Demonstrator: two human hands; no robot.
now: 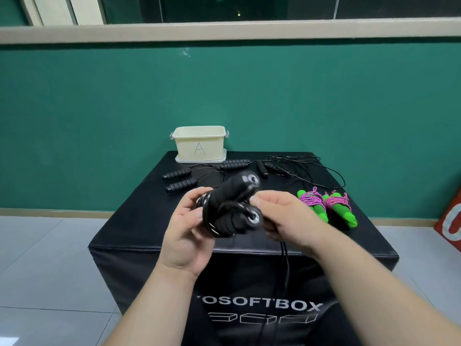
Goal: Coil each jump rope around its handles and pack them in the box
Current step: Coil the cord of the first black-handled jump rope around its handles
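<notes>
My left hand (188,228) grips a pair of black jump rope handles (235,203) held side by side above the front of the black soft box (124,236), with black cord partly wound around them. My right hand (287,216) pinches that cord next to the handles, and the loose cord (285,265) hangs down over the box's front face. A cream plastic box marked "A" (199,144) stands open at the back. Two green-handled ropes (326,207) wrapped in pink cord lie to the right. Uncoiled black ropes (234,164) lie spread behind my hands.
The cream box sits on its lid (223,158) at the back edge of the soft box. Loose black cord (311,168) sprawls across the back right. A green wall rises close behind. Grey tiled floor surrounds the soft box, and a red object (451,221) leans at far right.
</notes>
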